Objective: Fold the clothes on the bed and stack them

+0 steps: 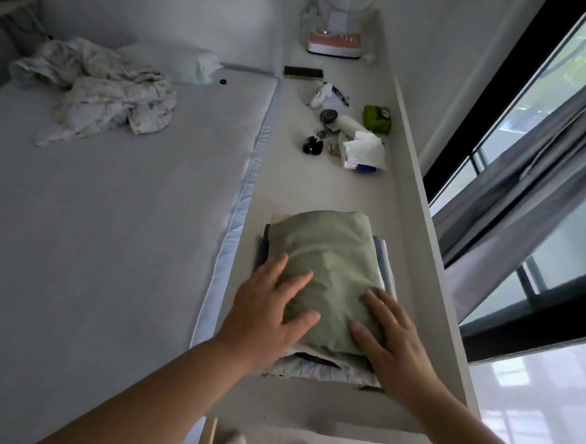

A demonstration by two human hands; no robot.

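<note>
Both grips, left hand (pixel 265 309) and right hand (pixel 394 341), flat, holding nothing, press green folded garment (pixel 329 275) onto stack (pixel 310 368); next probably crumpled white cloth (pixel 103 97), far left of grips.

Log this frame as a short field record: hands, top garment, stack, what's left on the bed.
left hand: flat on the green folded garment, fingers straight
right hand: flat on the same garment
stack: folded clothes on the ledge beside the bed, green garment on top
unfolded: crumpled white patterned cloth on the bed
</note>
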